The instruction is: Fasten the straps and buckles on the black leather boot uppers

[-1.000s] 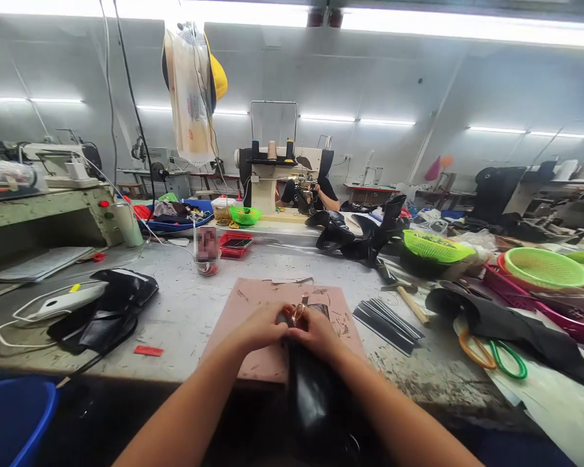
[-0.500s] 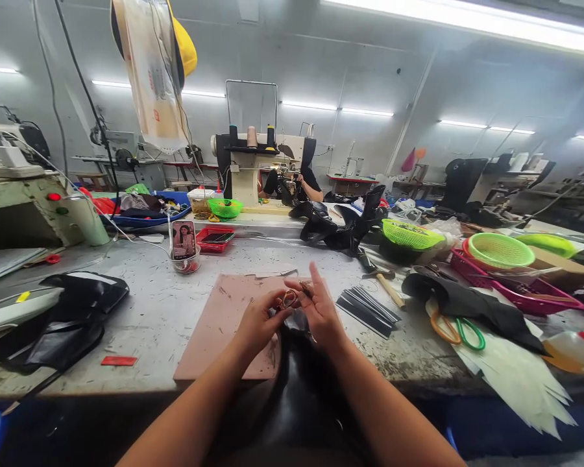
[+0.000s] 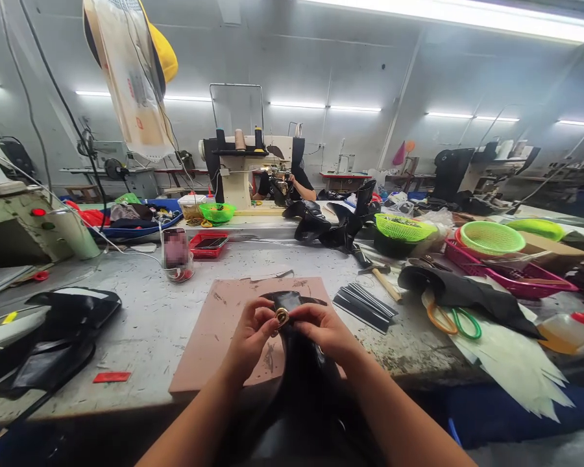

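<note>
A gold buckle sat between the two hands, above the pink board, against the narrow upper part of a shiny black leather piece. The left hand was pinched narrow, thumb and fingers closed on the buckle's left side. The right hand was narrow too, its thumb and fingertips gripping the leather piece just beside the buckle (whether they also touched the metal was hard to tell, small and partly covered as it was). The leather piece ran down from the hands toward the person's lap, over the near edge of the worktable.

Just right of the board lay a fan of black strips with pale edges, and beyond them a hammer with a wooden handle. Farther right, scissors with orange and green handles lay by a dark sheet and some white sheets. On the left were a flat red piece and another black leather item. Behind the board stood a phone, near a red tray. Across the table, a co-worker's arm reached toward a sewing machine.
</note>
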Tool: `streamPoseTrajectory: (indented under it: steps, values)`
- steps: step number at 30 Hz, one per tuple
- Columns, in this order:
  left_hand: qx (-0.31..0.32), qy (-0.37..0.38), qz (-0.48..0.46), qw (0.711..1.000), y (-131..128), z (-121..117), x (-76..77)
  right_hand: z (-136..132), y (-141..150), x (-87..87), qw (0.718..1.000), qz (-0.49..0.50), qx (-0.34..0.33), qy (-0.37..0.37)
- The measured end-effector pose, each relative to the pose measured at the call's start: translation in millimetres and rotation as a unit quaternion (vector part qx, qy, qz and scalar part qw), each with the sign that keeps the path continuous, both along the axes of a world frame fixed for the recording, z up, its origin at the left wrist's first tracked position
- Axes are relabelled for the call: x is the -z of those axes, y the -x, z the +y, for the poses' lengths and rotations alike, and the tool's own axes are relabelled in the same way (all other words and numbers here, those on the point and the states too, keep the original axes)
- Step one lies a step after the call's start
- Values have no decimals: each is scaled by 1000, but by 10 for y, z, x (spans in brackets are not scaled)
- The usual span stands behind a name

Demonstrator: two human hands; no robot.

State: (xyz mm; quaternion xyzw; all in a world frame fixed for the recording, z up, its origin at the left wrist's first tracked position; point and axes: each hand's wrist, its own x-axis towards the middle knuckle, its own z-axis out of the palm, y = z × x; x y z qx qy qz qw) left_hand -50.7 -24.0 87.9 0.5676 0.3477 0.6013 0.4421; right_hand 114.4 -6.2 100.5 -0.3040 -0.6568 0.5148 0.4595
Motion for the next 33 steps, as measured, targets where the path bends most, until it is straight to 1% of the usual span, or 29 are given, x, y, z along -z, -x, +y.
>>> streamPoseTrajectory:
  steps: [2,4,7,9,10,11,13,14,16,19,21,22,23,25,26,28,30,32,33]
  values:
    - [-2,-6,-13,1000,-53,-1,26,6,15,38,1000,25,9,7]
    - [2,-17,7,1000,-85,-2,54,10,28,74,998,49,26,18]
    - [11,-49,81,995,-107,-3,84,4,30,119,993,101,51,33]
    - [11,-69,137,988,-121,14,80,-5,13,138,989,132,66,28]
    - [7,-77,163,984,-133,33,70,-9,-1,140,989,131,67,17]
    - [5,-84,187,979,-148,61,56,-13,-18,138,991,114,64,-3]
    - [13,-91,220,971,-196,141,22,-15,-57,122,995,40,66,-69]
    - [24,-92,229,969,-228,191,6,-9,-80,109,991,-2,81,-108]
    - [47,-81,246,965,-302,299,-19,24,-133,72,973,-71,134,-172]
    - [64,-55,327,941,-408,456,-55,122,-240,-22,947,-113,213,-213]
    - [80,-41,382,920,-445,550,-95,192,-312,-110,940,-103,238,-222]
    - [93,-37,397,912,-447,592,-126,217,-340,-156,945,-86,230,-216]
    - [106,-35,404,908,-439,630,-164,232,-357,-199,957,-66,200,-197]
    - [132,-35,418,898,-392,683,-265,222,-362,-268,985,-26,98,-139]
    - [146,-37,423,894,-359,694,-323,200,-354,-292,992,-11,45,-114]
    - [173,-39,433,884,-288,671,-431,134,-337,-325,995,8,-35,-96]
    - [192,-30,452,870,-230,593,-494,63,-344,-345,990,18,-70,-118]
    - [193,-14,467,863,-196,483,-483,9,-380,-358,988,-1,-90,-128]
    - [190,-5,462,867,-188,426,-452,-9,-403,-361,987,-22,-96,-126]
